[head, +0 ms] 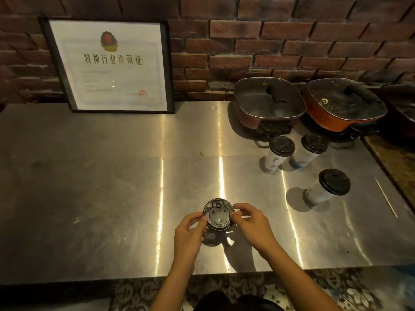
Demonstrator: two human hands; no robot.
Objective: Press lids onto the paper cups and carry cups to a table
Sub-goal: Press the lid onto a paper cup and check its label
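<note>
Now a steel bench (112,176) is reflecting streaks of light beneath a brick wall (292,41), with a framed certificate (107,66) leaning far beyond the left hand (188,232). Both hands are pinching one black lid (219,217); the right hand (251,225) is gripping its opposite rim. Three lidded paper cups (321,189) are standing beyond the right hand, two lidded pans (267,102) farther back.
</note>
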